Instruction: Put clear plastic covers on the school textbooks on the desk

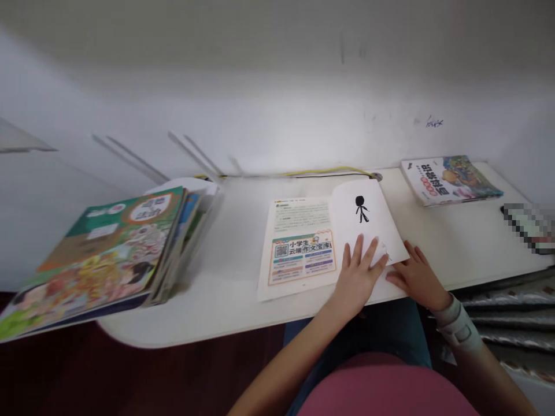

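Observation:
An open booklet lies on the white desk, its left page printed with text and a framed QR-code panel. The page on the right is white, with a black stick figure and some faint lines lower down. My left hand rests on the lower part of this white page, fingers spread. At the page's lower right corner is my right hand, its fingers apart and partly hidden by the paper edge. A pale band is around my right wrist.
A tall stack of books leans over the desk's left end. Several thinner books lie at the back right, near a blurred-out phone-like device. A yellow cable runs along the wall. Silvery folded material sits below the right edge.

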Tool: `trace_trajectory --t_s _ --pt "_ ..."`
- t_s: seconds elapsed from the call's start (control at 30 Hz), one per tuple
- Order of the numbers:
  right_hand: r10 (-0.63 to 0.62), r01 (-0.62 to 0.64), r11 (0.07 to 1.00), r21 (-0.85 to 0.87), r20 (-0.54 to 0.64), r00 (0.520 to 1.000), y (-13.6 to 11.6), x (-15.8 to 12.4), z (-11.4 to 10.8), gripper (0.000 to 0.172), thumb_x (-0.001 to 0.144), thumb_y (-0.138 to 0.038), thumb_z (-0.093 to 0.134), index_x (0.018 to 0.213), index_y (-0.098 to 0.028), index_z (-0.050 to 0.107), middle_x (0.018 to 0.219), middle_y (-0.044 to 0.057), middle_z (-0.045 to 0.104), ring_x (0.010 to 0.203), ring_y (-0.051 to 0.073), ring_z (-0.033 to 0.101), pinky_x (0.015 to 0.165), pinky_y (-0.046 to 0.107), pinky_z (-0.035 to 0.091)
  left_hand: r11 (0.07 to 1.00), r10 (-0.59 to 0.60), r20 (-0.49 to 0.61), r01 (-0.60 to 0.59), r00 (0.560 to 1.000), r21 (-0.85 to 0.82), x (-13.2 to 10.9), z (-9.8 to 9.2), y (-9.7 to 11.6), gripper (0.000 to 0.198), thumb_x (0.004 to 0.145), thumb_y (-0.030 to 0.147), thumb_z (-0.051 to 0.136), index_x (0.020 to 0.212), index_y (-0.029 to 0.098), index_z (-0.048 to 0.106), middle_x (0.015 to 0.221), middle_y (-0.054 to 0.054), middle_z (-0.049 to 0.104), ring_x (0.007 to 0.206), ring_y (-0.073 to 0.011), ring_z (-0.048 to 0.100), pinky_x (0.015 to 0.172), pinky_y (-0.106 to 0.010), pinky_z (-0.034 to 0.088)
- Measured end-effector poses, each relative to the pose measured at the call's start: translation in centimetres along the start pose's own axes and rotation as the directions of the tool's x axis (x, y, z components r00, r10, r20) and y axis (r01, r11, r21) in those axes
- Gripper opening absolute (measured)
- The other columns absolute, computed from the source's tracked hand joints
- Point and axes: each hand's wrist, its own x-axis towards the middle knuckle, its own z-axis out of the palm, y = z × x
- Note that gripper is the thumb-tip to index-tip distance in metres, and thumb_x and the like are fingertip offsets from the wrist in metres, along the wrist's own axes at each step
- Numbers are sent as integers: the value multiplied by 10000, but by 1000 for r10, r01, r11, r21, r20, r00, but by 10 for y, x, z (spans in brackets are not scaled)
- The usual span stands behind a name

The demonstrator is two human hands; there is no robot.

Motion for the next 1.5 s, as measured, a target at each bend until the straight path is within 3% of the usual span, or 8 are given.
trace_trajectory --t_s 0.17,0.3,0.5,0.7,0.9,1.5 --pt "-6 7 1000 -17 30 1000 -1 2 -1 404 868 -438 528 1169 -178 605 1200 186 601 1306 332 367 1000 514 347 1000 14 13 -14 1000 -23 15 0 3 372 883 259 514 1253 255 542 1449 -93 387 1376 -383 172 1041 -659 242" --pt "-15 16 1000 -25 16 1000 2 1 2 393 884 -426 499 1135 -150 619 1389 216 432 1318 328 353 1017 485 344 998 -35 1 35 999 -44 9 -8 -6 271 882 207 508 1119 221 640 1386 -103 471 1375 -371 197 1028 -669 249" --pt "-9 9 1000 5 -8 1000 5 -3 12 538 910 -427 434 1349 -116 430 1426 202 389 1358 288 288 1041 480 333 992 -128 -30 129 991 3 -6 -13 -11 270 883 157 480 1075 194 666 1345 -123 510 1360 -397 225 992 -676 291" --pt "9 -8 998 57 -28 1000 7 -5 19 654 925 -465 363 1400 -20 300 1407 231 401 1353 286 299 1057 476 324 986 -164 5 164 986 -12 6 -9 0 285 889 195 479 1106 231 659 1365 -94 493 1350 -397 256 990 -685 279" --pt "28 -23 996 81 -70 997 6 -5 21 721 921 -486 351 1442 -23 170 1415 251 378 1359 285 286 1050 488 331 987 -157 42 158 987 -26 15 -6 10 324 895 219 463 1173 264 622 1390 -94 462 1344 -377 290 990 -696 265" --pt "-2 2 1000 -15 -9 1000 3 -5 15 663 918 -503 347 1403 -52 318 1460 195 332 1375 294 236 1079 508 244 988 -157 65 156 985 9 19 -4 26 336 882 227 472 1185 249 617 1369 -116 486 1315 -396 335 989 -677 287"
